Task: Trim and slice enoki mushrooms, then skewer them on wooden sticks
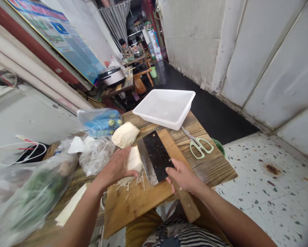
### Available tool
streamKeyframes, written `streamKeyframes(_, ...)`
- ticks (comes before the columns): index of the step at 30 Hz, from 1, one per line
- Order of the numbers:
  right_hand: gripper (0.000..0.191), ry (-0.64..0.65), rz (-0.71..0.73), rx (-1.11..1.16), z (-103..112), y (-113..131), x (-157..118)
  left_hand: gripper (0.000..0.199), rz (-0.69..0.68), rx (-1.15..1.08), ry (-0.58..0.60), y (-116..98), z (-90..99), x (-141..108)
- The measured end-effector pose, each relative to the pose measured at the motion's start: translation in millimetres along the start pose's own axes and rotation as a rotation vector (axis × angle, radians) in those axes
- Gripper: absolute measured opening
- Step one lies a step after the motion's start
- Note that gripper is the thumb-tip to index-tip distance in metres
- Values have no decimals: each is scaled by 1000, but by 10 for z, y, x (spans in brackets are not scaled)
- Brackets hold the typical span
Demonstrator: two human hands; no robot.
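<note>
At the near edge of the table [217, 168], my right hand [183, 175] gripped the cleaver [157, 156], my left hand [118, 164] the mushrooms [134, 160].

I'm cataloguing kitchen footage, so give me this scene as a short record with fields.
Left hand: hand holding an enoki-like bundle
Right hand: hand gripping a cleaver where handle meets blade
Under the work: wooden cutting board
Beyond the board: white plastic tray, on the table
Right of the board: green-handled scissors
Left side: plastic bags
</note>
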State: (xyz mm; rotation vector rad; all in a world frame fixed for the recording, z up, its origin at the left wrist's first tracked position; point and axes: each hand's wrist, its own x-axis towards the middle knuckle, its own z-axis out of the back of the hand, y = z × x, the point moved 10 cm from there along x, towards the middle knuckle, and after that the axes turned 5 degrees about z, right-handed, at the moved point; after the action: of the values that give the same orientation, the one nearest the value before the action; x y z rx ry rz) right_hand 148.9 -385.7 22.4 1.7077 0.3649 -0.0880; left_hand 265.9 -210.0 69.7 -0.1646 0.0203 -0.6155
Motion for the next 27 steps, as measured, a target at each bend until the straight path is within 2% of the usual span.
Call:
streamKeyframes(8,7,29,31,34,15,-48,5,96,7,-12,37,-61,30,-3)
streamKeyframes(15,8,28,-6,41,-6,-62,28,116,118,27,79,125,-169,-81)
streamKeyframes(17,9,24,-8,45,-15,-68,32,98,138,-23,1,76,-173,-128)
streamKeyframes(19,9,24,0,49,-25,-72,35,72,167,-57,-133,-9,-131,-169)
streamKeyframes(20,9,23,4,50,-28,-76,34,66,181,-53,-196,-57,-114,-184)
streamKeyframes(22,8,21,15,44,-32,-78,28,63,196,-18,-266,-148,-122,-183)
streamKeyframes(27,8,6,36,25,-34,-65,-14,61,159,2,-255,-199,-191,-110)
